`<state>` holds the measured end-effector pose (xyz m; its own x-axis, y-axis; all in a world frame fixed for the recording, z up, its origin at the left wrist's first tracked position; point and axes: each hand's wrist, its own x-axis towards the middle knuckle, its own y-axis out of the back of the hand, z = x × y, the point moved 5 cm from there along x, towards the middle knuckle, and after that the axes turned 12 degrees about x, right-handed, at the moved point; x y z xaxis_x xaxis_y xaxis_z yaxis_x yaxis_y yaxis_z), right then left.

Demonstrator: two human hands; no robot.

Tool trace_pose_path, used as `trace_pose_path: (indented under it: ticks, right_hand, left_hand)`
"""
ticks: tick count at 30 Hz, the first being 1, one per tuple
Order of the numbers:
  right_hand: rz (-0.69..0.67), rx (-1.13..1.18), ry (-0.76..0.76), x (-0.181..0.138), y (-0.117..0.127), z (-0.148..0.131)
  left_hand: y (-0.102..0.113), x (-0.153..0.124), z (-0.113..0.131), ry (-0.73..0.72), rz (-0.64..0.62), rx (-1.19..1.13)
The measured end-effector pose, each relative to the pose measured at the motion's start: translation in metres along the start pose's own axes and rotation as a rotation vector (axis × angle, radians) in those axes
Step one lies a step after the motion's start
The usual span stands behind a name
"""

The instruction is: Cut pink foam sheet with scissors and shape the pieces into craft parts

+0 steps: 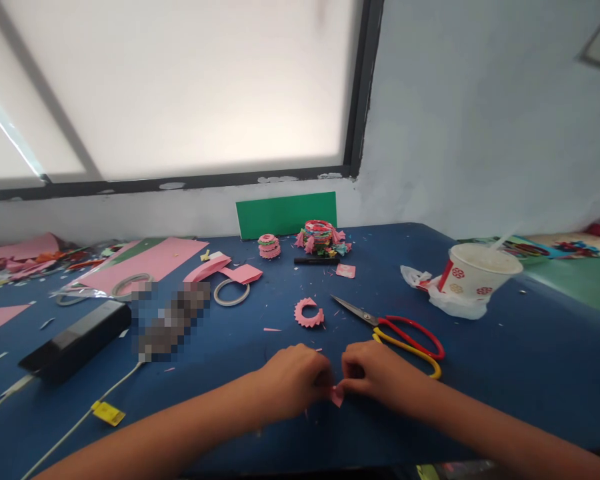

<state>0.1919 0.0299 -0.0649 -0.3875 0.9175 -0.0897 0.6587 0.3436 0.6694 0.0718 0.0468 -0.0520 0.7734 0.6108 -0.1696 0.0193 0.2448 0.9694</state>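
My left hand (297, 380) and my right hand (373, 373) meet low over the blue table, fingertips pinched together. Between them is a small piece of pink paper (337, 397), partly hidden by the fingers. Just beyond my hands lies an open pink ring of zigzag folded paper (309, 313). Scissors (380, 323) with one red and one yellow handle rest beside my right hand, blades pointing away to the left. A thin pink paper scrap (272, 329) lies past my left hand.
At the back stand a folded-paper stack (269, 246), a colourful paper piece (319, 236) and a green card (286, 215). A paper cup (475, 277) with a straw stands right. Left are tape rolls (231, 292), a black power bank (75, 340) with cables, and pink sheets (150, 260).
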Motion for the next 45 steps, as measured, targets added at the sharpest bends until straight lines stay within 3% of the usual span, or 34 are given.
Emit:
trace_pose_path:
  ticks: [5, 10, 17, 22, 30, 36, 45]
  right_hand:
    - [-0.067, 0.008, -0.045, -0.003, 0.000, -0.010]
    - [-0.107, -0.022, -0.019, -0.003, 0.000, -0.005]
    - [-0.195, 0.029, -0.073, 0.003, 0.001, -0.001]
    - [-0.193, 0.143, -0.075, 0.000, -0.001, -0.001]
    - [0.023, 0.603, 0.122, 0.007, 0.028, -0.022]
    - [0.060, 0.799, 0.210, 0.010, 0.035, -0.040]
    - [-0.025, 0.984, 0.228, 0.013, 0.023, -0.032]
  left_hand:
    - [-0.004, 0.006, -0.007, 0.157, -0.134, -0.100]
    - [-0.010, 0.005, -0.011, 0.154, -0.109, -0.222]
    - [-0.008, 0.002, -0.007, 0.199, -0.115, -0.145]
    - [-0.006, -0.003, -0.004, 0.152, -0.012, -0.168]
    - [0.040, -0.011, -0.019, 0.138, 0.280, -0.707]
    - [0.050, -0.017, -0.021, 0.076, 0.314, -0.948]
    - [0.043, -0.017, -0.015, -0.021, 0.275, -1.139]
